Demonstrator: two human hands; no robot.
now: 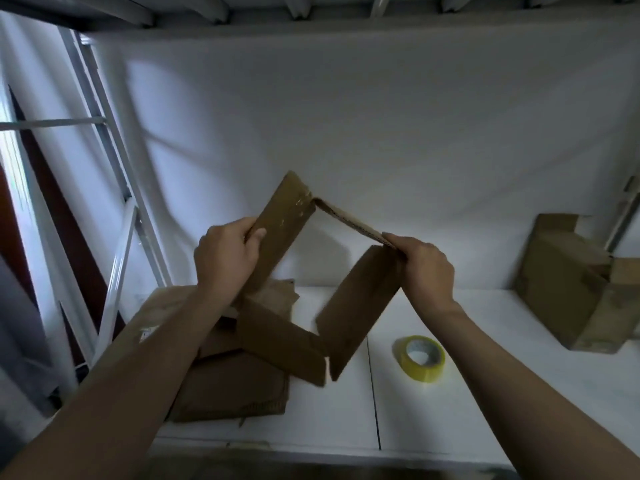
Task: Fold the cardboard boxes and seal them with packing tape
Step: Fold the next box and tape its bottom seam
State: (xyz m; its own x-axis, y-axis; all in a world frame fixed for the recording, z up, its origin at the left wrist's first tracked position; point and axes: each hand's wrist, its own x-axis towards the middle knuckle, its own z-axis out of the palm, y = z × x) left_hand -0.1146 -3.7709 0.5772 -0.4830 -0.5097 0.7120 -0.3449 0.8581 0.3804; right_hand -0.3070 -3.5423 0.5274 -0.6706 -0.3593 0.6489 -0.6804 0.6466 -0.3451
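- On the left of the table point(485, 410) I see a stack of flattened cardboard point(228, 386).
- My left hand point(225, 258) grips the left panel of the cardboard box point(360, 306), thumb curled over it. The box is held above the table, opened into a diamond.
- My right hand point(426, 268) pinches the right corner; I'd press both hands inward evenly until it squares.
- The packing tape roll point(422, 358) lies nearby.

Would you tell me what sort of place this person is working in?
Likely a packing station: flattened cardboard boxes stacked on a white table, a tape roll nearby, and a half-opened box held by the left hand and right hand.
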